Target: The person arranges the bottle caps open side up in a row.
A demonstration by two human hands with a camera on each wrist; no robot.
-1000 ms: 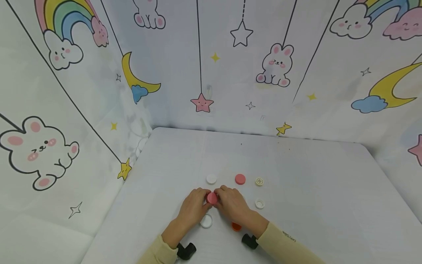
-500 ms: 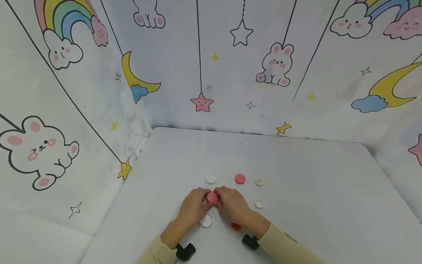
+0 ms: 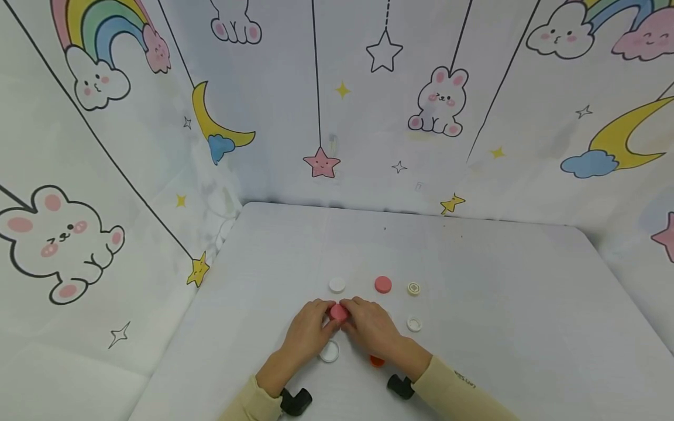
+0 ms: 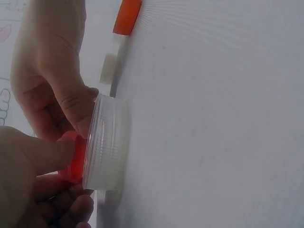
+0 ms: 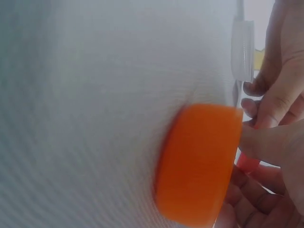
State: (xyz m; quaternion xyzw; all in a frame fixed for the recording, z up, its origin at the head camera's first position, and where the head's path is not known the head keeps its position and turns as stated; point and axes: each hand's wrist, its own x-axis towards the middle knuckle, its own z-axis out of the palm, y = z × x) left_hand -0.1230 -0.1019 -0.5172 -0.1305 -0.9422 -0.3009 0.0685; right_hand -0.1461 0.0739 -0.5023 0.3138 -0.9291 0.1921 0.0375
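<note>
Between my two hands is a pinkish-red bottle cap, pinched from both sides by thumbs and fingers. My left hand holds its left side, and my right hand its right side. The left wrist view shows the red cap behind a clear ribbed cap, with a thumb on it from each hand. That clear cap appears as a white ring just below my left hand in the head view. An orange cap stands large in the right wrist view, partly hidden under my right forearm in the head view.
Beyond the hands lie a white cap, another red cap and a small yellowish patterned cap. A small white ring-like cap is right of my right hand. Black wrist mounts hang below both sleeves. The white table meets a cartoon-printed cloth behind.
The red cap between my fingers has tilted slightly and shifted a little away from me. Both hands keep their grip in nearly the same place.
</note>
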